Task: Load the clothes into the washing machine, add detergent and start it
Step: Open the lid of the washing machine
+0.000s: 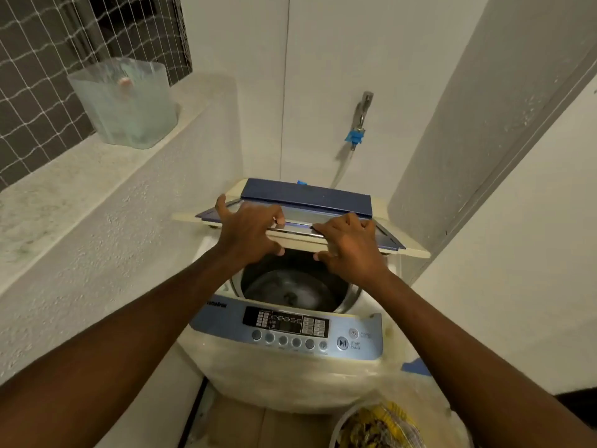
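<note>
A person stands at a top-loading washing machine (284, 376) with both hands on its folding lid (307, 202), which is partly raised and bent at its hinge line. The left hand (247, 232) grips the lid's front edge left of centre, fingers curled over the top and thumb hooked beneath; the right hand (350, 245) holds the same edge right of centre in the same way. The lid's long axis runs side to side across the machine, so the two hands sit evenly along it and neither is clearly nearer. The drum (290, 286) lies directly below and toward the person from the hands, open and seemingly empty. The clothes look to be in a basket (378, 425) at the lower right, nearest the right arm, well apart from the drum; only part of it shows. Behind the lid the wall and a tap (361, 111) with a hose stand close, leaving little room for the lid to fold back; a ledge (97, 176) bounds the left side and a wall the right. The control panel (287, 328) sits at the front edge, clear of both hands. The likely step in hand is opening the lid fully.
</note>
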